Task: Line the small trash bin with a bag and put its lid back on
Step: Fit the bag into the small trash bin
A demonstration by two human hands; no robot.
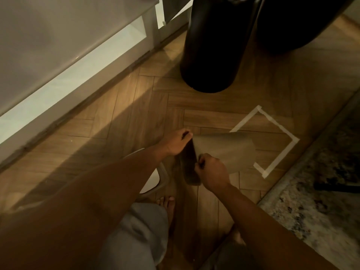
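Bare floor (136, 106) lies open ahead; the black cylinder (212, 55), the cabinet (48, 55) leftward and the rug (321, 191) rightward hem it.

The floor (136, 106) is wooden herringbone parquet, with a band of warm light across the middle. White furniture (58, 45) fills the upper left. A patterned rug (315, 195) lies at the lower right.

Dim, warm light is falling from the upper left, laying a pale band across the wood floor (124, 106) between broad shadows. The white cabinet (81, 61) is glaring slightly. Edges are bending (wide-angle lens), and the near forearms are blurring softly.
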